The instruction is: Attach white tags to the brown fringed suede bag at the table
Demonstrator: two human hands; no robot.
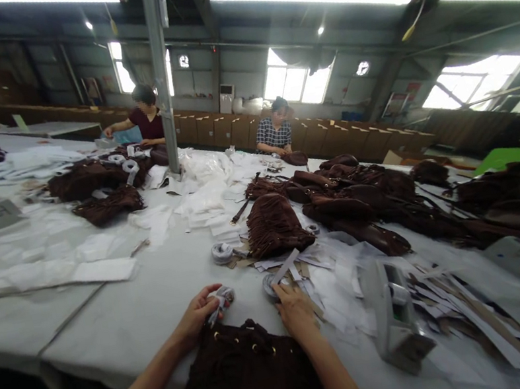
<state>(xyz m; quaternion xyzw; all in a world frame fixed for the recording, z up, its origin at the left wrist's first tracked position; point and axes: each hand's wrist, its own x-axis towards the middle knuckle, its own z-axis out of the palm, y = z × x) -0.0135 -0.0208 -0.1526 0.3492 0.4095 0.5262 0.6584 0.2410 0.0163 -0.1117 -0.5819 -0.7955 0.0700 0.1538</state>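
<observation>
A dark brown drawstring bag [253,383] with gold eyelets stands at the near table edge, between my forearms. Just above its top, my left hand [203,312] is closed on a small grey-white wrapped bundle [226,296], perhaps a coiled strap. My right hand [296,309] reaches past the bag's right side, its fingers curled at a grey-white wrapped coil [269,283]; a pale paper strip [287,266] sticks up beside it. Part of that grip is hidden by the back of the hand. Farther up lies a fringed brown bag [276,225], with another wrapped coil [222,252] to its left.
A grey tape dispenser [396,318] stands to the right among paper strips [483,316]. Brown bags [340,194] pile up behind. White sheets [102,270] lie at left. A metal post [162,71] rises from the table [128,332]; two people [274,131] [147,124] work beyond.
</observation>
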